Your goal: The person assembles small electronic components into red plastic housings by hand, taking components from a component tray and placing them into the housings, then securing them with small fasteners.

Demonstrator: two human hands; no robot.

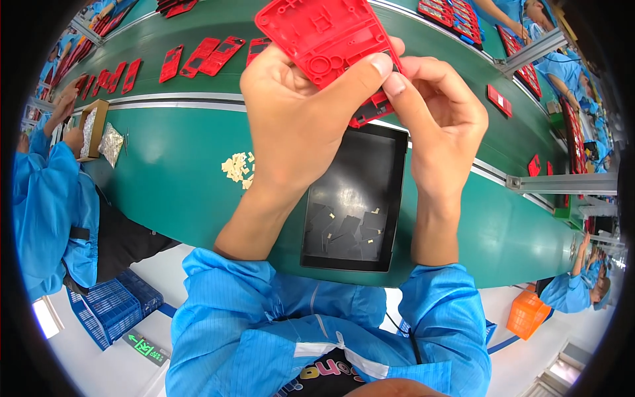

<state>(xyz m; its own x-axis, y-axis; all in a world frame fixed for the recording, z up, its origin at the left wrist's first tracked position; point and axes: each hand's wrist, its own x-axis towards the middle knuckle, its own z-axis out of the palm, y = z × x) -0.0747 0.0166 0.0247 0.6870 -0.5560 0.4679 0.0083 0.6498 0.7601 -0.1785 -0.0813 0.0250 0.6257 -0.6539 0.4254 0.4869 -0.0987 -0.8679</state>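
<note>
A red plastic housing (331,33), with moulded ribs and round bosses on its inner face, is raised above the bench in both my hands. My left hand (297,106) wraps round its lower left side, with the thumb laid across the face. At its lower right edge, my right hand (440,112) has thumb and fingers closed, the thumb tip close to the left thumb. Whether a small part sits between those fingertips is hidden. Below my hands lies a black tray (390,218) holding dark flat pieces (347,228) and a few small cream bits.
Left of my forearm lies a heap of small cream pieces (236,169) on the green bench (165,152). Beyond a metal rail, red housings (211,56) rest on a green belt. A co-worker (53,205) sits at left by a cardboard box (92,129). Metal posts (562,185) stand at right.
</note>
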